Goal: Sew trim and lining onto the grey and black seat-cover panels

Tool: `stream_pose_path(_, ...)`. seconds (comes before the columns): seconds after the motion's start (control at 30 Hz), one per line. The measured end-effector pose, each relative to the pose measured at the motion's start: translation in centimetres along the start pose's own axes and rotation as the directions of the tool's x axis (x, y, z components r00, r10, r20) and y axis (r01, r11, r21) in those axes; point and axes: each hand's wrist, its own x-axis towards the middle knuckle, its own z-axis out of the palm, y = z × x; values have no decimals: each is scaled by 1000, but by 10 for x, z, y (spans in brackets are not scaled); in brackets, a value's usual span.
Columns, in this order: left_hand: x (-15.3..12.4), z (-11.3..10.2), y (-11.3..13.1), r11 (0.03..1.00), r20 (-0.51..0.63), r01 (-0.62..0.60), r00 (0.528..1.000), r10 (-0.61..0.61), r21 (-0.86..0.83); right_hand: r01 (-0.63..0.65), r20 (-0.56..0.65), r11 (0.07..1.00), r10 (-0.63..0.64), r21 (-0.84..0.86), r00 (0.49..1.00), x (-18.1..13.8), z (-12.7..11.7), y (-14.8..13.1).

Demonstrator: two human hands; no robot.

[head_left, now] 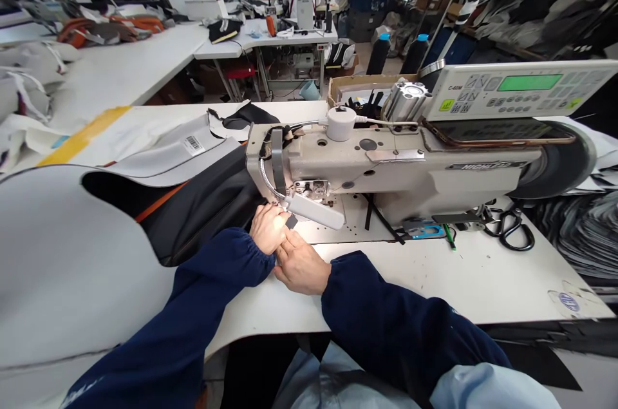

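Note:
Side by side below the needle end of the sewing machine (396, 171), my two hands meet. My left hand (266, 228) is closed at the edge of a black cover panel (207, 203), its fingertips lit by the machine's lamp. Against it, my right hand (302, 264) has its fingers bent and pressed together; what they pinch is hidden. A small dark grey scrap (291, 221) shows just beyond the fingers. The black panel has an orange strip (161, 203) and joins a large light grey sheet (72, 254) spread on the left. The needle tip is hidden.
Black-handled scissors (516, 232), a blue tool (427, 230) and a green pen-like stick (449, 237) lie right on the white tabletop (386, 274). A phone (502, 131) rests on the machine, before a control panel (526, 90). Stacked grey pieces (586, 235) stand far right.

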Motion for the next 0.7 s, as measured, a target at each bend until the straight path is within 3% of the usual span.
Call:
stream_pose_path(0.13, -7, -8, -7, 1000, -70, 0, 998, 1, 22, 15, -22, 1000, -15, -4, 1000, -2, 1, -1)
stream_pose_path(0.3, -8, -5, -7, 994, -11, -105, 994, 106, 23, 48, -40, 998, -49, -33, 998, 2, 4, -6)
stream_pose_path(0.5, 2, 2, 1, 996, 27, -69, 997, 67, 56, 56, -43, 997, -58, -51, 997, 18, 11, -12)
stream_pose_path(0.63, 6, -1, 3, 997, 74, -23, 997, 18, 70, 114, -61, 990, -110, 77, 992, 33, 22, -17)
stream_pose_path(0.7, 7, -3, 3, 998, 87, -4, 996, -2, 67, 50, -63, 983, -39, 179, 997, 42, 30, -19)
